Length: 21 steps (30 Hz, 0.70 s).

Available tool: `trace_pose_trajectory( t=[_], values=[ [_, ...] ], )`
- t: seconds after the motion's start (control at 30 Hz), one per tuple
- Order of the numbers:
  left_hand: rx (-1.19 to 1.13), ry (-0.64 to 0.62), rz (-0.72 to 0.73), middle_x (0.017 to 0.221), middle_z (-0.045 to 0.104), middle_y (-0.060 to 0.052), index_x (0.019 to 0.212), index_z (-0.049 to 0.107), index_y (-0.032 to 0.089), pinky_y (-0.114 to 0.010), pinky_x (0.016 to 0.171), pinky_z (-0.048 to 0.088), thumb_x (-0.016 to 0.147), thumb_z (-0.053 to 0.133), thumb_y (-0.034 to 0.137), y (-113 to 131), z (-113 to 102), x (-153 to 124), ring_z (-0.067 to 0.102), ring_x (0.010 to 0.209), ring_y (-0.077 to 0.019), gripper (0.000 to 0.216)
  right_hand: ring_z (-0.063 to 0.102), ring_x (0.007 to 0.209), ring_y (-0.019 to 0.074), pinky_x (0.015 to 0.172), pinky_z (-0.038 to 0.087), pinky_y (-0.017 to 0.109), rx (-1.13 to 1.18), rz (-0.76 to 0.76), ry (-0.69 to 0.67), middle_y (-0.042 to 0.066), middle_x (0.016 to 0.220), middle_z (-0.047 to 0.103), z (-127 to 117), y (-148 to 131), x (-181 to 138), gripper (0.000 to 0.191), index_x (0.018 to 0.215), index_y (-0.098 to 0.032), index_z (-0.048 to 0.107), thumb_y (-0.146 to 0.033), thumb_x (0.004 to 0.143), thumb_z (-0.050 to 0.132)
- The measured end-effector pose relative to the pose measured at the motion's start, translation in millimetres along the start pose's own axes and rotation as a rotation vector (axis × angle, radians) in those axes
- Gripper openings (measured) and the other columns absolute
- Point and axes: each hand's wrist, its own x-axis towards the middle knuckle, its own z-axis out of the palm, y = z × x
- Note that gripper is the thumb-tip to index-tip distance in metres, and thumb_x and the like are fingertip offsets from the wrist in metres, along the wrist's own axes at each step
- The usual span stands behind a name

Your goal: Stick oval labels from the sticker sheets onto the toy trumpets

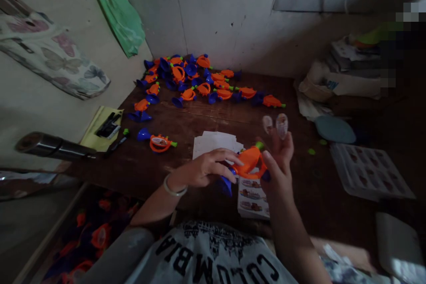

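An orange and blue toy trumpet (248, 164) is held over the dark wooden table (186, 120). My right hand (278, 159) grips its orange body, with two taped fingertips raised. My left hand (208, 168), a bangle on its wrist, pinches the trumpet's left side near the blue bell. Under the hands lie sticker sheets (253, 199) and white paper (214, 142). A finished trumpet (158, 142) lies alone to the left.
A pile of orange and blue toy trumpets (196, 80) fills the table's far end. A sticker sheet (369, 171) and a round lid (334, 129) lie at the right. A yellow pad with a black object (103, 126) and a metal tube (49, 145) are at the left.
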Motion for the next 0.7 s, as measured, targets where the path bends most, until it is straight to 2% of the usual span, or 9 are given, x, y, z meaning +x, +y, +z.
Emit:
trace_pose_trajectory(
  t=[0.1, 0.17, 0.23, 0.3, 0.37, 0.43, 0.57, 0.63, 0.7],
  values=[
    [-0.360, 0.452, -0.134, 0.143, 0.069, -0.011, 0.119, 0.077, 0.032, -0.048, 0.117, 0.051, 0.100, 0.068, 0.045, 2.4, 38.3, -2.6, 0.063, 0.140, -0.0302, 0.025, 0.063, 0.141, 0.0298, 0.105, 0.060, 0.060, 0.107, 0.110, -0.052, 0.007, 0.179, 0.027, 5.9, -2.3, -0.3, 0.098, 0.162, -0.055, 0.026, -0.029, 0.086, 0.082],
    [-0.689, 0.704, -0.205, 0.157, 0.060, -0.010, 0.138, 0.067, 0.037, -0.051, 0.122, 0.047, 0.087, 0.072, 0.072, -2.9, 63.2, -3.7, 0.055, 0.149, -0.0333, 0.062, 0.061, 0.144, 0.0304, 0.107, 0.059, 0.059, 0.116, 0.039, 0.044, 0.005, 0.181, 0.020, 15.9, -7.7, -1.1, 0.103, 0.162, -0.056, 0.025, -0.027, 0.083, 0.084],
    [-0.931, 0.713, -0.255, 0.165, 0.052, -0.009, 0.149, 0.056, 0.040, -0.052, 0.123, 0.047, 0.061, 0.080, 0.090, -7.7, 83.0, -2.9, 0.051, 0.152, -0.0372, 0.104, 0.060, 0.145, 0.0306, 0.107, 0.059, 0.058, 0.089, -0.084, 0.146, 0.003, 0.181, 0.014, 28.7, -12.7, -0.2, 0.102, 0.162, -0.057, 0.024, -0.028, 0.084, 0.083],
    [-1.033, 0.671, -0.280, 0.167, 0.050, -0.009, 0.152, 0.052, 0.041, -0.049, 0.120, 0.051, 0.040, 0.090, 0.087, -9.6, 93.7, 0.8, 0.055, 0.149, -0.0382, 0.127, 0.059, 0.145, 0.0304, 0.105, 0.061, 0.055, 0.026, -0.192, 0.184, 0.002, 0.182, 0.010, 40.4, -16.0, 1.5, 0.103, 0.163, -0.058, 0.019, -0.027, 0.085, 0.081],
    [-0.996, 0.767, -0.298, 0.163, 0.055, -0.008, 0.150, 0.052, 0.039, -0.045, 0.118, 0.053, 0.044, 0.099, 0.073, -8.9, 94.8, 7.2, 0.060, 0.144, -0.0355, 0.121, 0.058, 0.144, 0.0299, 0.100, 0.063, 0.053, -0.055, -0.273, 0.173, 0.003, 0.181, 0.009, 47.6, -18.4, 2.3, 0.108, 0.164, -0.057, 0.015, -0.025, 0.084, 0.081],
    [-0.896, 0.928, -0.349, 0.154, 0.063, -0.008, 0.145, 0.057, 0.035, -0.045, 0.118, 0.053, 0.064, 0.098, 0.056, -7.5, 89.6, 14.7, 0.066, 0.138, -0.0321, 0.093, 0.055, 0.147, 0.0298, 0.100, 0.064, 0.053, -0.125, -0.321, 0.154, 0.003, 0.180, 0.014, 48.5, -21.5, 2.0, 0.112, 0.164, -0.056, 0.012, -0.024, 0.083, 0.082],
    [-0.776, 1.096, -0.367, 0.141, 0.072, -0.007, 0.132, 0.066, 0.031, -0.048, 0.116, 0.055, 0.079, 0.090, 0.043, -8.7, 78.7, 23.2, 0.070, 0.132, -0.0302, 0.059, 0.050, 0.151, 0.0271, 0.120, 0.047, 0.064, -0.238, -0.410, 0.279, 0.003, 0.155, 0.054, 37.2, -31.2, 2.9, 0.107, 0.164, -0.053, 0.022, -0.019, 0.082, 0.084],
    [-0.765, 1.083, -0.333, 0.141, 0.072, -0.008, 0.129, 0.067, 0.029, -0.049, 0.118, 0.054, 0.079, 0.091, 0.041, -11.0, 78.0, 22.1, 0.067, 0.136, -0.0309, 0.057, 0.068, 0.125, 0.0233, 0.120, 0.048, 0.061, -0.214, -0.460, 0.339, 0.000, 0.121, 0.070, 31.4, -36.6, 4.7, 0.099, 0.162, -0.050, 0.031, -0.019, 0.084, 0.083],
    [-0.753, 1.035, -0.309, 0.143, 0.071, -0.009, 0.128, 0.067, 0.027, -0.051, 0.121, 0.051, 0.080, 0.090, 0.039, -12.6, 79.5, 18.8, 0.063, 0.141, -0.0315, 0.054, 0.072, 0.089, 0.0172, 0.105, 0.061, 0.049, -0.147, -0.440, 0.302, -0.005, 0.096, 0.069, 29.2, -41.8, 6.1, 0.093, 0.161, -0.049, 0.036, -0.020, 0.085, 0.082]
  ],
)
